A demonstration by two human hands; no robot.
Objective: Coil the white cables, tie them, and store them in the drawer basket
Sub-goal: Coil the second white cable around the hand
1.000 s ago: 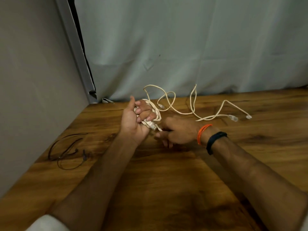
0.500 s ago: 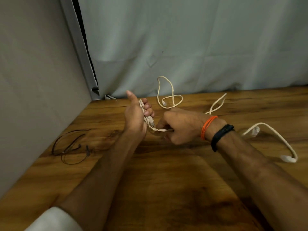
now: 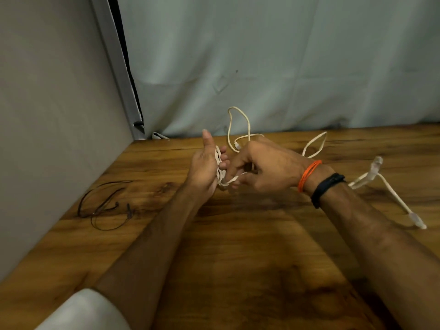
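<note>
My left hand stands upright above the wooden table, thumb up, with several turns of white cable wound round its fingers. My right hand is just right of it and pinches the cable strand where it leaves the coil. Loose loops of the white cable rise behind my hands and trail right past my right wrist to two clear plugs, one lifted off the table. No drawer basket is in view.
A thin black cord lies in loops on the table at the left, close to a grey wall panel. A pale curtain hangs along the table's far edge.
My right hand has drawn the cable round the coil on my left hand. The loose cable slid over the table, and its plug ends swung from the far middle to the right near my forearm.
</note>
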